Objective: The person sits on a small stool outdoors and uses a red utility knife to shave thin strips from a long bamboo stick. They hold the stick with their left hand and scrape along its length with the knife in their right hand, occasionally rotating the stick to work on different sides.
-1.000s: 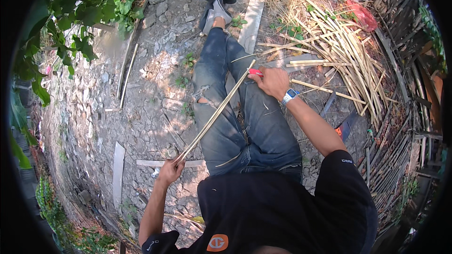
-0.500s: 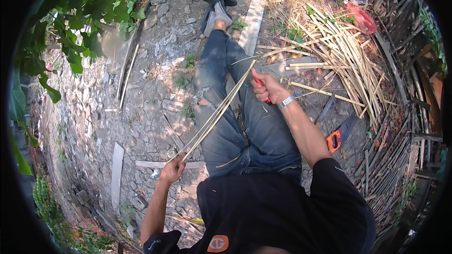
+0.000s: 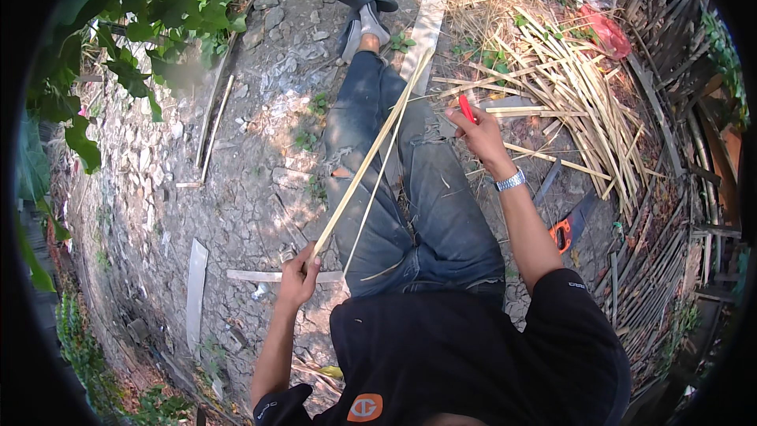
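Note:
My left hand (image 3: 298,276) grips the near end of a long pale bamboo strip (image 3: 367,159), which slants up and away across my thighs. A thinner sliver (image 3: 374,187) hangs beside it, joining it toward the far end and loose at its near end. In my right hand (image 3: 479,136), closed and raised over my right knee, is a small red-handled tool (image 3: 466,108). The red part points up from the fingers; its working end cannot be made out. The right hand is apart from the strip. A short shaving (image 3: 383,271) lies on my jeans.
A big pile of split strips (image 3: 587,99) lies at the right, with a red plastic bag (image 3: 605,31) behind it. An orange-handled saw (image 3: 561,235) rests right of my leg. A flat board (image 3: 426,24) lies ahead, another (image 3: 196,292) at left. Leafy branches (image 3: 134,24) hang upper left.
My right hand has moved right, away from the strip, with the red-handled tool turned upward. The bundle's far end has swung up, and the thin sliver now hangs apart at its near end.

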Demonstrator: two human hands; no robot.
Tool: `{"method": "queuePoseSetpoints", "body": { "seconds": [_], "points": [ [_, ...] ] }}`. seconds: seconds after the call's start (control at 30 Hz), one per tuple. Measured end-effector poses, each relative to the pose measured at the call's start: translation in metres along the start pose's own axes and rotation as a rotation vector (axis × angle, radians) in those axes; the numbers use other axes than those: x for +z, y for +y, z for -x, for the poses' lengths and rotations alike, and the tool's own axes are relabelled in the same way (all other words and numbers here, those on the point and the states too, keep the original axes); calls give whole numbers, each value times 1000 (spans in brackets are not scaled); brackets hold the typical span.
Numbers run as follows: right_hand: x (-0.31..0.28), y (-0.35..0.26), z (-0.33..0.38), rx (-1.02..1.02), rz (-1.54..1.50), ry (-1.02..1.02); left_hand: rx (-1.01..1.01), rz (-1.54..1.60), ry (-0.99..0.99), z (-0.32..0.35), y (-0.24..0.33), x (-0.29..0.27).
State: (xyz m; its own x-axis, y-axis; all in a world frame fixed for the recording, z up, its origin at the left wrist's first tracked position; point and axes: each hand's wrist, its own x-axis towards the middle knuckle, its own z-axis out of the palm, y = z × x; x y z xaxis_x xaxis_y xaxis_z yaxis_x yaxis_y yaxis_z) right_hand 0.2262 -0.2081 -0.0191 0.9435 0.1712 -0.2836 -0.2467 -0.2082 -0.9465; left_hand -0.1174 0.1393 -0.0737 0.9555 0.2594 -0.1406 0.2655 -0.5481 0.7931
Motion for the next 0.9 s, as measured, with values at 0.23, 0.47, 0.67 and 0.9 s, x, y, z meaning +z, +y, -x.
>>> {"method": "queuePoseSetpoints", "body": {
  "seconds": [0.23,0.47,0.67,0.9],
  "points": [
    [53,-35,5,-334,-260,-67,153,116,181,-74,92,51],
    [70,-62,-3,-560,-293,78,107,484,209,-107,155,93],
    [67,-103,6,-720,40,77,271,164,122,-127,191,111],
    [24,-130,-10,-977,412,-46,491,405,508,-168,200,-9]
  ]
}}
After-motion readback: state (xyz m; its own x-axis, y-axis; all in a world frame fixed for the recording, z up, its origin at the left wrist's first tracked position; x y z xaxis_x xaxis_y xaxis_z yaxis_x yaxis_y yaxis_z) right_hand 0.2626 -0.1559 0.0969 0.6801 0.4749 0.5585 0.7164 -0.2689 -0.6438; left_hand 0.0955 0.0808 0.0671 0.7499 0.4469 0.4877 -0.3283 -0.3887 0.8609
